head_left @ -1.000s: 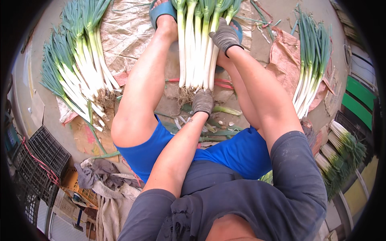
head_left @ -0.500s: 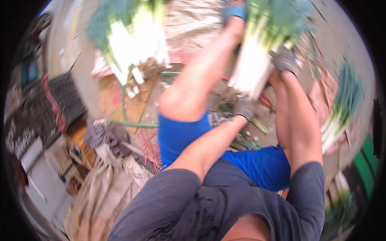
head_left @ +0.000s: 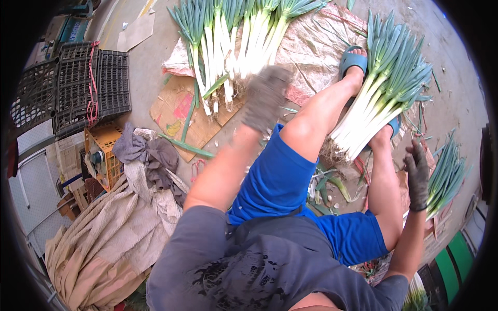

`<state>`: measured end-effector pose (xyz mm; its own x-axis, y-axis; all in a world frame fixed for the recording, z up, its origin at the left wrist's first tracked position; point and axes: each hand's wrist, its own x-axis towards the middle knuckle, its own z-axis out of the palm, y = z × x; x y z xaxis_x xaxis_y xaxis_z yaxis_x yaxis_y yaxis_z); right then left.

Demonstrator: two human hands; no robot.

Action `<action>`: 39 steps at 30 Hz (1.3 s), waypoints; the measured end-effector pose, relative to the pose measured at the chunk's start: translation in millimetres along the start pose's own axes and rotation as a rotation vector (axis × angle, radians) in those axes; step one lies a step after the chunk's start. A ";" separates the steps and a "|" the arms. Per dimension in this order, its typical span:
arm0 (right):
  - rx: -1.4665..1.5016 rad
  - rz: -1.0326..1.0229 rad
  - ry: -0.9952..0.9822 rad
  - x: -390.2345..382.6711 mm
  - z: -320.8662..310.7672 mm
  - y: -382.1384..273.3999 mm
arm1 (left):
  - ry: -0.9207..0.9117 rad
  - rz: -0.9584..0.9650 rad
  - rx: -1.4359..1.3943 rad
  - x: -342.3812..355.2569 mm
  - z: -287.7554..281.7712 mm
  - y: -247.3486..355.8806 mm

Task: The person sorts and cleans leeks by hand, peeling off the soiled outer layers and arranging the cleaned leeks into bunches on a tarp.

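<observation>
My left hand (head_left: 267,98), in a dark knit glove and smeared by motion, is over the root ends of a pile of large green onions (head_left: 254,36) at the far left. Its fingers cannot be made out. A thick bundle of green onions (head_left: 371,98) lies between my feet, white stems and roots toward me, green leaves pointing away. My right hand (head_left: 416,176), also gloved, is raised to the right of that bundle, fingers apart and holding nothing. Nearest to it on the right is a smaller bunch of green onions (head_left: 447,179).
Woven sacking (head_left: 316,49) and flattened cardboard (head_left: 168,106) lie under the far-left onions. Loose leaf trimmings (head_left: 340,189) litter the floor by my legs. On the left are black plastic crates (head_left: 78,83), an orange crate (head_left: 106,155) and a draped beige sheet (head_left: 114,228).
Both hands have let go of the bundle between my feet. My left hand has gone left toward the far-left pile; my right has drawn off to the right. The view has shifted too.
</observation>
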<state>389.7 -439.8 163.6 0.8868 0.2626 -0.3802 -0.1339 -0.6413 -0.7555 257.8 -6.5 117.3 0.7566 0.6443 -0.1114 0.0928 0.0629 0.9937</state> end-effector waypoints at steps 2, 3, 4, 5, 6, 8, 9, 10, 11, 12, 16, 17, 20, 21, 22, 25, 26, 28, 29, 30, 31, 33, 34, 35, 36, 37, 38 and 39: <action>0.045 -0.019 -0.072 -13.2 10.6 10.4 | 0.113 -0.115 0.428 58.7 -65.3 -73.1; 0.070 0.018 -0.089 -15.3 20.0 10.7 | 0.139 -0.148 0.627 77.7 -94.3 -101.6; 0.027 0.083 -0.111 -16.8 24.6 7.0 | 0.151 -0.248 0.853 90.3 -94.3 -101.2; -0.046 0.046 -0.122 -14.7 26.0 15.2 | 0.180 -0.229 0.927 101.0 -101.1 -116.9; -0.120 0.007 -0.136 -11.7 27.5 23.1 | 0.212 -0.209 1.002 112.4 -108.9 -141.1; -0.107 -0.013 -0.136 -8.5 27.5 22.8 | 0.199 -0.252 1.166 122.1 -96.1 -154.9; -0.100 -0.025 -0.140 -6.6 28.0 21.7 | 0.168 -0.314 1.262 124.9 -86.5 -162.0; -0.134 -0.015 -0.143 -5.3 26.4 20.0 | 0.133 -0.370 1.355 127.1 -71.1 -159.4; -0.168 -0.007 -0.147 -4.0 25.2 18.0 | 0.180 -0.390 1.337 125.9 -59.6 -155.1; -0.202 0.001 -0.154 -2.2 23.5 17.5 | 0.162 -0.420 1.293 127.4 -56.4 -155.4; -0.106 0.007 -0.117 0.0 22.7 11.2 | -0.002 -0.520 0.985 131.9 -69.3 -138.6; -0.118 0.000 -0.122 0.2 20.6 12.8 | -0.069 -0.537 0.869 129.9 -74.0 -129.9; -0.165 -0.031 -0.132 2.5 15.4 24.1 | -0.126 -0.760 -0.119 101.1 -75.6 -106.7; -0.186 -0.043 -0.127 1.5 14.8 27.6 | -0.221 -0.786 -0.274 84.1 -78.6 -93.5; -0.204 -0.066 -0.123 2.0 15.6 30.4 | -0.313 -0.798 -0.427 66.3 -83.2 -76.8; -0.126 -0.112 -0.148 -4.6 31.9 20.5 | -0.257 -0.775 -0.476 17.1 -77.7 -44.0; -0.082 -0.132 -0.169 -8.9 38.9 10.8 | -0.212 -0.703 -0.345 -3.9 -69.1 -22.4; -0.097 -0.267 -0.260 -10.3 52.0 -8.3 | -0.213 -0.628 -0.258 -44.8 -56.9 14.0; -0.002 -0.210 -0.322 -14.2 61.3 -31.1 | -0.213 -0.600 -0.214 -65.1 -52.2 29.2; 0.093 -0.153 -0.380 -21.6 72.0 -60.2 | -0.217 -0.572 -0.170 -86.0 -48.4 44.9; 0.209 -0.066 -0.424 -26.4 82.9 -85.0 | -0.241 -0.542 -0.106 -106.9 -43.5 62.8; 0.511 0.002 -0.537 -24.0 105.1 -119.3 | -0.275 -0.479 0.022 -144.9 -35.1 90.7; 0.697 -0.015 -0.603 -17.9 119.3 -126.0 | -0.288 -0.453 0.086 -164.5 -31.8 100.5; 0.750 0.102 -0.680 -6.1 132.4 -137.0 | -0.304 -0.432 0.149 -183.8 -28.3 105.7; 0.829 0.115 -0.652 9.1 147.1 -138.7 | -0.317 -0.245 0.321 -201.1 -25.5 104.5; 0.906 0.127 -0.611 25.2 158.3 -137.9 | -0.345 -0.050 0.471 -214.9 -20.1 96.6; 0.987 0.135 -0.586 41.4 172.4 -138.7 | -0.361 0.141 0.617 -227.2 -13.8 92.8; 0.952 0.057 -0.434 25.5 167.4 -170.4 | -0.370 0.017 0.671 -237.0 -14.0 101.1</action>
<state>361.1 -203.2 193.3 0.6588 0.6066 -0.4449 -0.6304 0.1224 -0.7665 78.8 -142.2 244.4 0.9181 0.3360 -0.2103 0.3626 -0.4977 0.7879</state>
